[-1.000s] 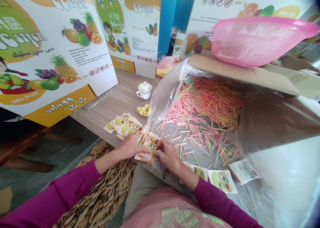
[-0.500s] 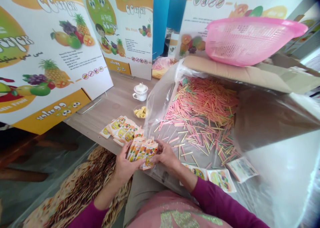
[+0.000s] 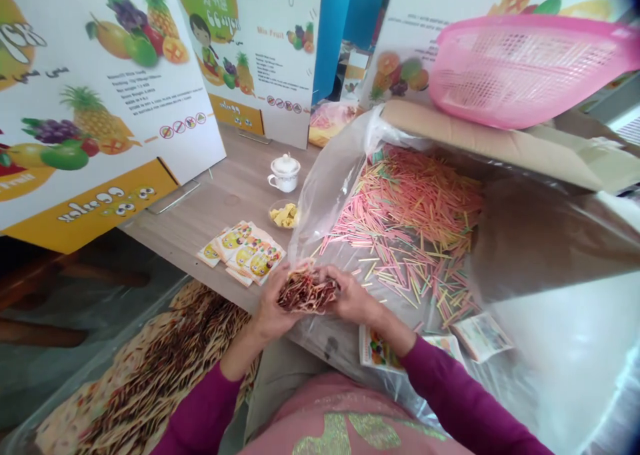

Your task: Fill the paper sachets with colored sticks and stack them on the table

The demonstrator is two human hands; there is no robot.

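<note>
Both hands are closed around one bundle of small packets (image 3: 306, 292), held edge-on at the near edge of the desk (image 3: 235, 192): left hand (image 3: 277, 303) grips its left side, right hand (image 3: 351, 298) its right. Bundle looks gathered but not set down; count can't be read.

Below the desk edge, left of the legs, a broad heap of thin, packed packets (image 3: 165, 375) on clear plastic; can't tell whether filled. By the right sleeve (image 3: 455, 388), printed packets (image 3: 376, 350) lie partly hidden under the forearm, with another packet stack (image 3: 483, 337) just beyond.

Left of the hands, flat printed packets (image 3: 245, 250) overlap on the desk, outside the bundle. Beyond, plenty of loose coloured sticks (image 3: 415, 202) lie spread on clear plastic, none seen in hand. Judged from this, work is partway: one bundle collected, lots of packets and sticks outside it.

Farther: dish of yellow pieces (image 3: 284, 214), lidded white cup (image 3: 285, 174), pink basket (image 3: 515, 75), printed cartons (image 3: 165, 95).
</note>
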